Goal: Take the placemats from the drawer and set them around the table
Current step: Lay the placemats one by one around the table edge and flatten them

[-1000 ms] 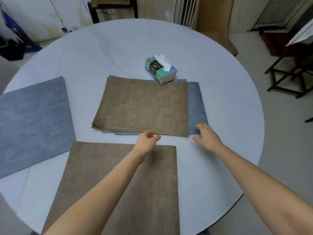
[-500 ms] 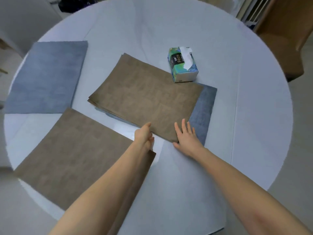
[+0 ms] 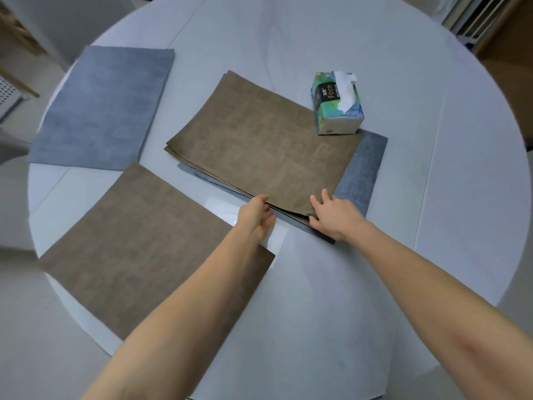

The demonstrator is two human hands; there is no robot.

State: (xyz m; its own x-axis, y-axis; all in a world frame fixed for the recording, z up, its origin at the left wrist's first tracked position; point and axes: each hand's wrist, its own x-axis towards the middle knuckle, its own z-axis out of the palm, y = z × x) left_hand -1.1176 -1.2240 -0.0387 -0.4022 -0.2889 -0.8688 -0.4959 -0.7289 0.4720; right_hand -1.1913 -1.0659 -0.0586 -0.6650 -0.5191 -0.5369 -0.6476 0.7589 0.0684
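- The round table is the big thing here, covered in pale grey, and everything below is placed relative to the stack of placemats sitting near its middle.
- A blue placemat is already laid out to the left of the stack, and a brown placemat is laid just below-left of it, near the table edge.
- In the stack itself, brown mats are seen on top, with a blue mat peeking out along the right side.
- A tissue box is parked at the stack's far right corner, touching or just overlapping it, hard to say which.
- The right hand is pressed flat on the near corner, fingers spread fairly wide, nothing gripped.
- The left hand is curled at the near edge, fingertips tucked between layers, apparently pinching the top mat.
- Tip for this step: only one sheet should be peeled, so the rest is best kept pinned while the edge is lifted slowly, otherwise two will probably be dragged along.
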